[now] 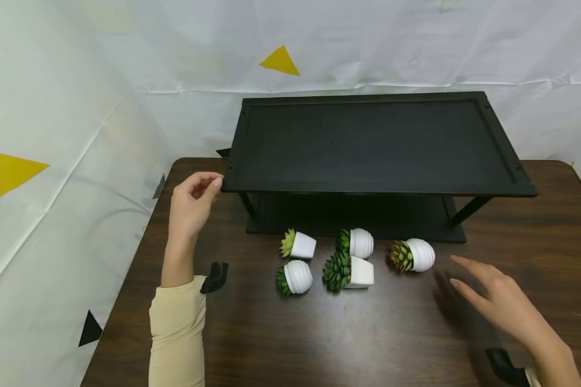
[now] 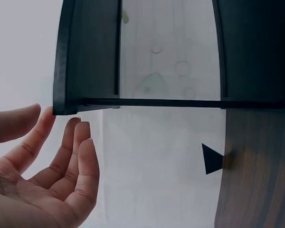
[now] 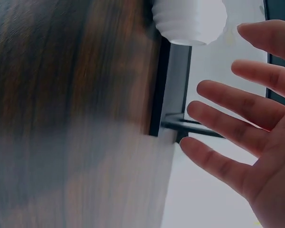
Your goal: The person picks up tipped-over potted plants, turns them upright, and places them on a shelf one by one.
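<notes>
A black two-tier shelf [image 1: 368, 145] stands at the back of the table. My left hand [image 1: 193, 201] is at its front left corner, fingers loosely bent. In the left wrist view the index fingertip reaches the shelf corner [image 2: 66, 102], and the thumb is apart from it; whether they touch, I cannot tell. My right hand [image 1: 501, 301] hovers over the table with fingers spread, holding nothing. Nearest to it lies a reddish-green succulent in a ribbed white pot [image 1: 420, 255], tipped on its side. The right wrist view shows that white pot [image 3: 190, 21] beyond the fingertips.
Left of that pot, more small potted succulents lie tipped over: a light green one [image 1: 302, 245], a ribbed pot [image 1: 298, 277], another ribbed pot [image 1: 361, 243] and a large dark green one [image 1: 361, 272]. White sheeting [image 1: 198, 48] hangs behind the brown wooden table [image 1: 252, 344].
</notes>
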`<state>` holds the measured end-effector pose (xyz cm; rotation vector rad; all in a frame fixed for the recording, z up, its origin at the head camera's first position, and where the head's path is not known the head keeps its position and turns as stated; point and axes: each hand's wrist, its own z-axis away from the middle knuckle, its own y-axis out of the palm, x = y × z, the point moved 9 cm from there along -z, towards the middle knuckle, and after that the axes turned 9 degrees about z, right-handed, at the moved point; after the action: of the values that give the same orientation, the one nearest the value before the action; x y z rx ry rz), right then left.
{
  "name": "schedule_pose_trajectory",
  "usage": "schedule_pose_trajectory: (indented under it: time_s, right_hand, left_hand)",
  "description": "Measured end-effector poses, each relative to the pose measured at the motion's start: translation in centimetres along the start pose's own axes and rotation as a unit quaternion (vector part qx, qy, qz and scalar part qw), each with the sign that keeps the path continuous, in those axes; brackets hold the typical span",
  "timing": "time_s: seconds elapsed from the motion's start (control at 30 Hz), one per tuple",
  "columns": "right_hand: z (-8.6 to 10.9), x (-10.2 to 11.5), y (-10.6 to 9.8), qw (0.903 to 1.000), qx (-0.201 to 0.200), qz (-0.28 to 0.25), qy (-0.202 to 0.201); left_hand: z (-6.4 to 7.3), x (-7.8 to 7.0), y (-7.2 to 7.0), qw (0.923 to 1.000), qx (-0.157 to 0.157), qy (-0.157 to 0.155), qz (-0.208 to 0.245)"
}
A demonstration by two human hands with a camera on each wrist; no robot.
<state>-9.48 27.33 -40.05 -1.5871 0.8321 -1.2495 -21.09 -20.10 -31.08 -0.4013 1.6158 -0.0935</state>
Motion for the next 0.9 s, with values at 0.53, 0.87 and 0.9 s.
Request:
schedule_pose_trajectory:
  time_s: [0.53, 0.87, 0.9]
  right_hand:
    - [-2.2, 2.1, -0.9, 0.9963, -0.067, -0.008, -0.054]
    - [-3.2, 1.8, -0.6, 0.9979, -0.042, -0.021, -0.045]
    - [-3.3, 1.8, -0.4, 0.9983, -0.032, -0.025, -0.041]
  left_hand:
    - [-0.1, 0.7, 0.5, 0.9998, 0.006, 0.002, 0.017]
    - [-0.2, 0.7, 0.6, 0.9997, 0.019, -0.001, 0.017]
    - [-0.2, 0.7, 0.6, 0.9996, 0.021, -0.001, 0.017]
